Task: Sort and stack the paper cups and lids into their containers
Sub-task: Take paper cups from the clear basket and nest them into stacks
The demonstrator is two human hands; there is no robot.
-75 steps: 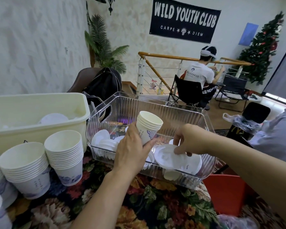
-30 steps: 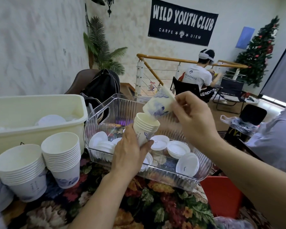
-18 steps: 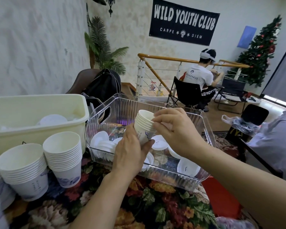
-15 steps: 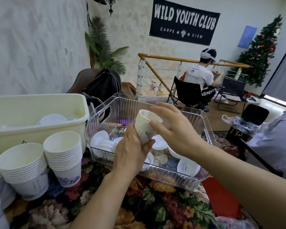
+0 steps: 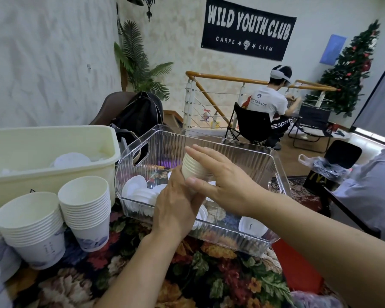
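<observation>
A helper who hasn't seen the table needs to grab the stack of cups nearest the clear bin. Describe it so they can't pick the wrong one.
Start at the clear ribbed bin. Just left of it on the floral cloth stands an upright cup stack. Unlike the other stacks farther left, it sits closest to the bin, in front of the cream tub.

Pretty bright, even indoor light w/ soft shadows; wide-angle bends edges around the clear bin (image 5: 276,174), purple glare inside it.

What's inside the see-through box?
White lids lie scattered in the clear bin, one near its right corner. The hands and their cup stack hide the middle.
</observation>
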